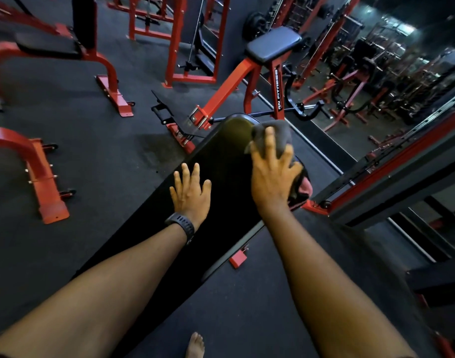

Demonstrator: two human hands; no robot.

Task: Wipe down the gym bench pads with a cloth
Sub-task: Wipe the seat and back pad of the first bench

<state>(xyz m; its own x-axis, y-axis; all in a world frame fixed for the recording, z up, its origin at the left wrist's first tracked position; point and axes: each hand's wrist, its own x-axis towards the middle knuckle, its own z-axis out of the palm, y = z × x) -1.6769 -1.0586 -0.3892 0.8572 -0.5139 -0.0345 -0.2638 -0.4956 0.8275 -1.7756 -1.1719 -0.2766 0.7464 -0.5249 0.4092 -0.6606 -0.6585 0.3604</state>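
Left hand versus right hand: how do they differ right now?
The left hand lies bare on the bench pad; the right hand presses the grey cloth. The left wrist wears a black watch; the right wrist is bare. Both are spread flat over the same pad.

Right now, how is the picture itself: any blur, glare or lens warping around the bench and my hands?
Head view: dim overall; a dull sheen on the far end of the bench pad; the grey cloth and right hand look slightly smeared; the left hand is sharper; the red frames bow toward the edges; the mirror wall at right is dark and murky.
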